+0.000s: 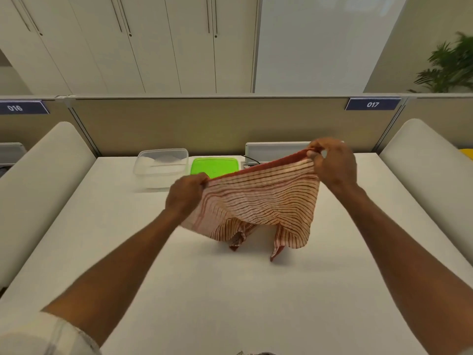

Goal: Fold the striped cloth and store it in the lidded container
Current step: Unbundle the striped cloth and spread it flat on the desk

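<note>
The striped cloth (258, 201), white with thin red-brown lines and a red edge, hangs in the air above the middle of the white table (230, 290). My left hand (185, 197) pinches its upper left corner. My right hand (332, 163) pinches the upper right corner, held higher and farther back. The cloth's lower corners droop and touch the table. Behind it, at the table's far side, stands a clear plastic container (161, 166) with no lid on it. Its green lid (213, 167) lies flat just to the right, partly hidden by the cloth.
A grey box with a dark cable (276, 149) sits against the beige partition (204, 124) behind the lid. White padded dividers (38, 188) flank the table left and right. Cabinets and a plant stand beyond the partition.
</note>
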Tool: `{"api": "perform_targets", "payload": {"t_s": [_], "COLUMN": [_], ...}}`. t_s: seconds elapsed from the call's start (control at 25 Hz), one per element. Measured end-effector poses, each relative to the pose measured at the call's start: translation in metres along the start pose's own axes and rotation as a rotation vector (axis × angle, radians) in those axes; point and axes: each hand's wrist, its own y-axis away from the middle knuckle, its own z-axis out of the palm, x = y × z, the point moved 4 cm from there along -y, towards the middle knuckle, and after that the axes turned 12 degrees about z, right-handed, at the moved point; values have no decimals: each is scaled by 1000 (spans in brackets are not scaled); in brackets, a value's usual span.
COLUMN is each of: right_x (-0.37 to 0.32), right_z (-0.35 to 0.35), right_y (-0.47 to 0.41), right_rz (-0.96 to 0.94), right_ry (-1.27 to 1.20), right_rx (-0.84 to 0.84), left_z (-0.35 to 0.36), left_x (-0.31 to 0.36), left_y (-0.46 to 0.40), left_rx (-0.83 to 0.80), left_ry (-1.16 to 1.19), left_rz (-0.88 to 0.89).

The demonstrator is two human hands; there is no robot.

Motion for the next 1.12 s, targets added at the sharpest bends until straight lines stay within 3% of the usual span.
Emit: {"api": "perform_targets", "payload": {"t_s": [0.16, 0.36, 0.6, 0.72, 0.84, 1.12], "right_x": [13, 6, -17, -14, 10, 100], "right_z": [-14, -27, -68, -90, -91, -42], "right_y": [-35, -71, -75, -39, 23, 154], "right_rz": [110, 137, 83, 100, 182, 564], "right_ry": [4, 10, -48, -36, -8, 165], "right_rx": [39, 118, 262, 256, 141, -354], "left_z": [-45, -91, -140, -144, -123, -32], "left_x": [-27, -49, -27, -31, -43, -68], "left_y": [-48, -88, -100, -65, 0, 130], "left_rx": [20, 114, 508, 594, 545, 223], "left_ry": [-133, -219, -5, 156, 328, 604], "left_rz": [42, -28, 26, 18, -29, -314]}}
